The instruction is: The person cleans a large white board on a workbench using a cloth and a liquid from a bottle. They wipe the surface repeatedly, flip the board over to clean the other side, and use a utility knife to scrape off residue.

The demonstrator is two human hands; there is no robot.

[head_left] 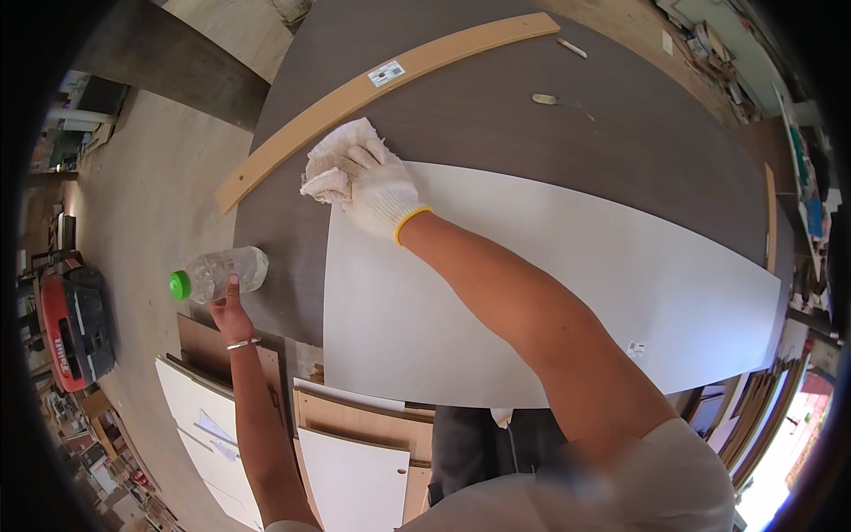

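My bare left hand [231, 315] is closed around a clear plastic bottle [232, 270] with a green cap. The bottle lies tilted on its side at the left edge of the dark tabletop [479, 106], cap pointing left; whether it touches the table I cannot tell. A white knit glove with a yellow cuff covers my right hand [383, 193]. Its fingers press on a crumpled whitish cloth [341, 151] at the far left corner of a large white panel [532, 266]. The panel lies flat on the tabletop in front of me.
A long wooden strip [292, 142] with a label lies beyond the cloth. Farther right are a small brush-like tool [545, 99] and a pale stick [573, 48]. Boards [355, 470] lean below the near edge. A red and black machine [75, 324] stands on the floor at left.
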